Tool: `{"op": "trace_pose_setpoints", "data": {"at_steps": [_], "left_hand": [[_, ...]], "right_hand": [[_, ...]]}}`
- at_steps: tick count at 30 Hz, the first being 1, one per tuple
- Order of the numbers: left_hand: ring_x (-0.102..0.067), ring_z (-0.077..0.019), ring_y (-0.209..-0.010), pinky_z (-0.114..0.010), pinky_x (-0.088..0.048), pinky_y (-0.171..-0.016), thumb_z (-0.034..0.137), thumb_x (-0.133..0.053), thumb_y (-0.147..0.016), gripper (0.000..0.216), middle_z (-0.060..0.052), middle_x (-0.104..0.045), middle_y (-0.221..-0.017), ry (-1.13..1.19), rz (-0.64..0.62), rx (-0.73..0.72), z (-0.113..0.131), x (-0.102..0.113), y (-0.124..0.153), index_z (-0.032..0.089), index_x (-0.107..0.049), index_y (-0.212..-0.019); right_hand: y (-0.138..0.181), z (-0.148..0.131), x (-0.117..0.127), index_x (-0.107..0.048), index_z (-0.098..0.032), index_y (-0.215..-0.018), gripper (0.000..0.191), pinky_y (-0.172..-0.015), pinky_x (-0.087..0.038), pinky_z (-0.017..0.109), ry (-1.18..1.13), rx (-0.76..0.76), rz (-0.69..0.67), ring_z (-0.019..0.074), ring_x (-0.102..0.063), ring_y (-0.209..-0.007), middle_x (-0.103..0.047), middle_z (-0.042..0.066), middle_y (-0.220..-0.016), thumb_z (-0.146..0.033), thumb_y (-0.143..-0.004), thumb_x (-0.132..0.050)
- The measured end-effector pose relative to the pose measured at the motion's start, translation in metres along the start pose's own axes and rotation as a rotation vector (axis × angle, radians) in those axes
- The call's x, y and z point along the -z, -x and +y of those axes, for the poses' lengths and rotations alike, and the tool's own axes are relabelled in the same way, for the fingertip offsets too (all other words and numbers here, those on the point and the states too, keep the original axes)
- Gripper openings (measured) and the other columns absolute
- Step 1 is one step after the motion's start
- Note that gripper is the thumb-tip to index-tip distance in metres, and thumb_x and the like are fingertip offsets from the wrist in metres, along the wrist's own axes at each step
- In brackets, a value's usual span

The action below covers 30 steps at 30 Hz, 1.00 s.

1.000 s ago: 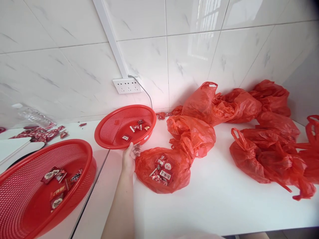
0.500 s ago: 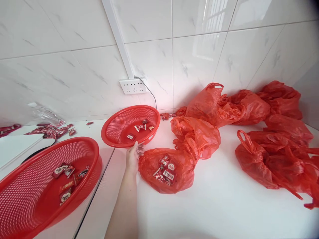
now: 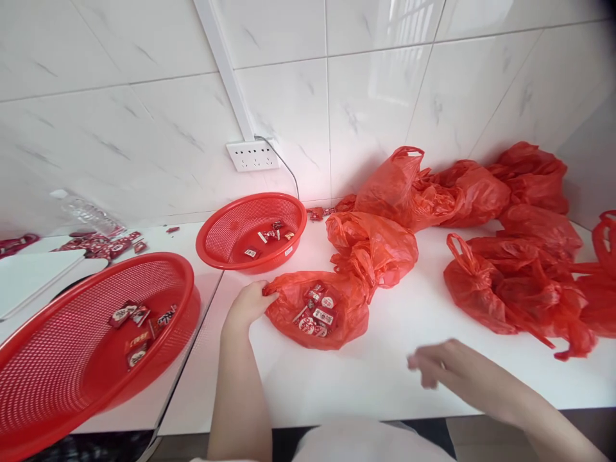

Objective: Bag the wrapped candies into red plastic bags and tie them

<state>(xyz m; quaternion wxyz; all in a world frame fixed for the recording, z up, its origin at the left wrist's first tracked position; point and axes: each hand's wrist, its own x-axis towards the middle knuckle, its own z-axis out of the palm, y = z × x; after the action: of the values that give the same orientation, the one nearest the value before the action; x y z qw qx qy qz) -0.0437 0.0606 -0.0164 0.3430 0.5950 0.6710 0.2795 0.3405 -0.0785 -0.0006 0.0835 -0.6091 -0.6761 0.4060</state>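
Observation:
My left hand [image 3: 249, 304] pinches the left rim of an open red plastic bag [image 3: 346, 324]. Inside that bag lie several small wrapped packets [image 3: 318, 314], red with white and cream labels. My right hand [image 3: 445, 369] hovers over the white table to the right of the bag, touching nothing. It is a little blurred; its fingers are bent and look partly curled, and I cannot make out anything in them. Just behind my left hand stands a round red plastic basket [image 3: 226, 256] with a few packets in it.
A larger red basket [image 3: 185, 282] with several packets stands at the left. More red bags [image 3: 524, 269] line the right side and the wall. At the back left are loose packets [image 3: 108, 247] and a clear plastic bottle [image 3: 89, 215]. A socket strip [image 3: 253, 156] is on the tiled wall.
My left hand has come down from beside the small basket and taken hold of the bag's rim. My right hand has entered from the lower right. The view has shifted slightly.

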Motion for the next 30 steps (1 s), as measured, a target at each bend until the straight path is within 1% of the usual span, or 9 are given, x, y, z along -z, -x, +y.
{"op": "trace_pose_setpoints", "data": {"at_steps": [3,8,11,14,18,21,23,25,30], "left_hand": [[-0.056,-0.0212,-0.056,-0.026,-0.036,-0.05,0.024,-0.076,-0.056,0.009,-0.003,-0.067,-0.063,0.14,0.038,-0.048,0.009,0.004,0.013,0.021,-0.069,-0.061],[-0.06,-0.0227,-0.065,-0.028,-0.044,-0.056,0.035,-0.076,-0.063,0.019,-0.005,-0.069,-0.07,0.396,-0.047,-0.007,0.015,0.007,0.034,0.018,-0.073,-0.071],[-0.062,-0.0241,-0.071,-0.031,-0.048,-0.061,0.047,-0.072,-0.066,0.034,-0.008,-0.07,-0.079,0.565,0.017,0.061,0.02,0.006,0.043,0.017,-0.073,-0.082],[-0.063,-0.0251,-0.078,-0.032,-0.048,-0.066,0.046,-0.066,-0.072,0.03,-0.006,-0.069,-0.081,0.428,0.159,0.052,0.026,0.011,0.051,0.019,-0.072,-0.084],[-0.06,-0.0261,-0.085,-0.033,-0.045,-0.074,0.027,-0.064,-0.069,0.009,-0.004,-0.067,-0.081,0.248,0.398,-0.067,0.041,0.033,0.061,0.02,-0.067,-0.063],[-0.058,-0.0297,-0.101,-0.036,-0.045,-0.083,0.026,-0.061,-0.069,0.017,-0.008,-0.067,-0.101,0.601,0.243,-0.278,0.063,0.049,0.066,0.018,-0.063,-0.054],[-0.055,-0.0322,-0.109,-0.038,-0.046,-0.085,0.026,-0.065,-0.065,0.011,-0.011,-0.065,-0.107,0.785,0.112,-0.399,0.083,0.052,0.066,0.016,-0.07,-0.069],[-0.056,-0.0338,-0.109,-0.04,-0.048,-0.082,0.021,-0.074,-0.056,0.035,-0.01,-0.064,-0.103,0.908,0.047,-0.416,0.104,0.045,0.065,0.019,-0.07,-0.091],[-0.061,-0.0263,-0.093,-0.036,-0.049,-0.076,0.019,-0.08,-0.062,0.058,-0.005,-0.062,-0.09,0.608,-0.241,-0.417,0.139,0.0,0.059,0.025,-0.059,-0.117]], "right_hand": [[-0.046,-0.03,0.004,-0.065,-0.021,-0.072,0.054,-0.062,-0.043,0.03,0.04,0.036,0.089,0.0184,-0.062,-0.064,-0.068,0.003,-0.068,-0.057,-0.094,-0.031],[-0.101,-0.066,0.005,-0.051,-0.021,-0.061,0.03,-0.054,-0.034,0.029,0.204,0.127,0.321,0.0169,-0.054,-0.056,-0.06,0.001,-0.059,-0.037,-0.086,-0.049],[-0.107,-0.079,0.023,-0.052,-0.021,-0.069,0.024,-0.062,-0.042,0.028,-0.206,0.324,0.356,0.0159,-0.059,-0.067,-0.065,0.001,-0.071,-0.036,-0.087,-0.051],[-0.103,-0.091,0.047,-0.055,-0.02,-0.075,0.025,-0.074,-0.048,0.029,-0.618,0.514,0.397,0.0161,-0.062,-0.077,-0.067,0.002,-0.08,-0.042,-0.087,-0.054],[-0.102,-0.101,0.066,-0.059,-0.022,-0.077,0.022,-0.078,-0.049,0.031,-0.795,0.584,0.733,0.0154,-0.059,-0.078,-0.062,0.001,-0.079,-0.042,-0.085,-0.06],[-0.105,-0.104,0.068,-0.064,-0.023,-0.086,0.019,-0.087,-0.048,0.034,-0.812,0.573,0.825,0.0177,-0.061,-0.091,-0.065,0.002,-0.092,-0.041,-0.083,-0.063],[-0.105,-0.108,0.068,-0.065,-0.023,-0.091,0.019,-0.093,-0.046,0.036,-0.819,0.599,0.847,0.0189,-0.06,-0.1,-0.065,0.003,-0.103,-0.04,-0.083,-0.063],[-0.102,-0.117,0.066,-0.065,-0.023,-0.093,0.017,-0.094,-0.046,0.036,-0.79,0.66,0.852,0.0189,-0.061,-0.102,-0.066,0.003,-0.105,-0.038,-0.085,-0.062],[-0.086,-0.154,0.056,-0.063,-0.022,-0.087,0.009,-0.085,-0.051,0.034,-0.475,0.955,0.561,0.0179,-0.063,-0.093,-0.066,0.004,-0.095,-0.03,-0.088,-0.059]]}}
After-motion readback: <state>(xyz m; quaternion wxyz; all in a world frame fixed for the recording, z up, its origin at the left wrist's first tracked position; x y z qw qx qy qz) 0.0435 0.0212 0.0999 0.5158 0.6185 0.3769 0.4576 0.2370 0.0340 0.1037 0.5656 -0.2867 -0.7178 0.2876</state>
